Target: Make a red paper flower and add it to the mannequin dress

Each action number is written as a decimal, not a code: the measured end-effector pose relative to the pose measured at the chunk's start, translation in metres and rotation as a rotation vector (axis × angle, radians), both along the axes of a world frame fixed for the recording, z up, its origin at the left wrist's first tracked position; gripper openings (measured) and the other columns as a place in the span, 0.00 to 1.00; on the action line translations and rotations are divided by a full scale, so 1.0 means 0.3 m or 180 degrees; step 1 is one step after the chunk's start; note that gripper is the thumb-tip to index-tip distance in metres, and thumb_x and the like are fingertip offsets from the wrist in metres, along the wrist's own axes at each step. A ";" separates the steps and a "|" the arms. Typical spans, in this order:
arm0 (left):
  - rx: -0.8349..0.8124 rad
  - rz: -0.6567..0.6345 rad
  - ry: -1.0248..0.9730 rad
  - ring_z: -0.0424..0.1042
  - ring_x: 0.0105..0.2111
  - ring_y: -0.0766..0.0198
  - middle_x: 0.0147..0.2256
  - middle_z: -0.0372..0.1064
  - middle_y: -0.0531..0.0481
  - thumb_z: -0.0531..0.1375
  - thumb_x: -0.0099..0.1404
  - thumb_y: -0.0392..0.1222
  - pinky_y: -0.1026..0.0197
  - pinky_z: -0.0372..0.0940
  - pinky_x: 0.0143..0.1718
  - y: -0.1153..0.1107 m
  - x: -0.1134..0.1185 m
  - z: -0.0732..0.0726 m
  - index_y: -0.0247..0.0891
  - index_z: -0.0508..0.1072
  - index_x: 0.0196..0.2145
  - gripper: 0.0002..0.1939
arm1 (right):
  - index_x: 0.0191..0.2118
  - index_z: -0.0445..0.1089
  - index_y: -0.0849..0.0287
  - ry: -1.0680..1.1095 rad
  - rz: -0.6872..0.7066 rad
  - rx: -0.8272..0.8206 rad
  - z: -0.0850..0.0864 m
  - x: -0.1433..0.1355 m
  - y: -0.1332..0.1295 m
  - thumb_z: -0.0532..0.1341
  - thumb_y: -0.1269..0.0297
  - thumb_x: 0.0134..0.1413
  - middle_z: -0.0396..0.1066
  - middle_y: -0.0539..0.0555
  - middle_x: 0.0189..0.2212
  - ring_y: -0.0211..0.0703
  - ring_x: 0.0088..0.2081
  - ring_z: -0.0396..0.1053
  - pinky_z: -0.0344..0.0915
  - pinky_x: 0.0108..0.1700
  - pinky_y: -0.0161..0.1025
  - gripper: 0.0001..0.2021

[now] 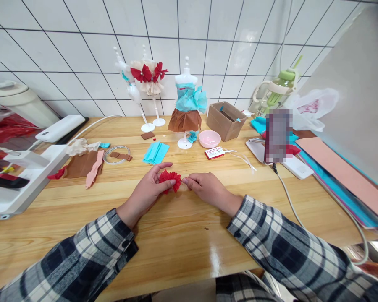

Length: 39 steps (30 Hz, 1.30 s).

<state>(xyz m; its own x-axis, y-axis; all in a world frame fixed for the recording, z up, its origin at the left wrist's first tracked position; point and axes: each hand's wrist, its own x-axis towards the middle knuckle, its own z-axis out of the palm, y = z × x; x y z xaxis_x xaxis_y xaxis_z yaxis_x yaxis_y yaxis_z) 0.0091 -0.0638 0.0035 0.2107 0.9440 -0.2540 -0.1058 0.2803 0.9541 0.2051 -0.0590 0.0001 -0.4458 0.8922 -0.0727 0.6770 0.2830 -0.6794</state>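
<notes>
A red ruffled crepe paper rosette is held in my left hand, its thumb pressed across the front. My right hand is closed in a pinch just right of the rosette; whatever lies between its fingertips is too small to make out. Beyond my hands, a folded piece of blue crepe paper lies on the wooden table. A small white mannequin stands behind, dressed in a blue top and a brown skirt.
Two more mannequins stand at the back left, one with red bows. Around them are a pink bowl, a cardboard box, a small red-and-white box, and a phone. Paper sheets lie right, a power strip left.
</notes>
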 end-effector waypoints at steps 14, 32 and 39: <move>0.0018 -0.0125 -0.0128 0.72 0.30 0.68 0.34 0.73 0.50 0.67 0.52 0.34 0.67 0.65 0.32 0.001 -0.009 -0.007 0.38 0.62 0.53 0.32 | 0.25 0.68 0.59 0.0227 0.0027 -0.0195 0.006 0.009 0.004 0.45 0.47 0.63 0.66 0.47 0.19 0.33 0.24 0.61 0.50 0.28 0.32 0.26; 0.0177 -0.0306 0.0151 0.73 0.32 0.65 0.33 0.72 0.52 0.67 0.51 0.37 0.64 0.66 0.35 0.004 -0.018 -0.022 0.40 0.63 0.53 0.32 | 0.25 0.69 0.60 0.0105 0.0154 -0.0273 -0.002 0.011 0.011 0.45 0.45 0.61 0.65 0.47 0.18 0.32 0.23 0.60 0.50 0.27 0.32 0.28; 0.0158 -0.0205 0.0136 0.73 0.32 0.64 0.34 0.73 0.51 0.68 0.51 0.38 0.63 0.66 0.35 0.004 -0.015 -0.014 0.39 0.63 0.53 0.33 | 0.24 0.68 0.60 0.0128 0.0137 -0.0320 0.003 0.010 0.009 0.44 0.44 0.61 0.64 0.47 0.17 0.32 0.22 0.59 0.50 0.27 0.32 0.29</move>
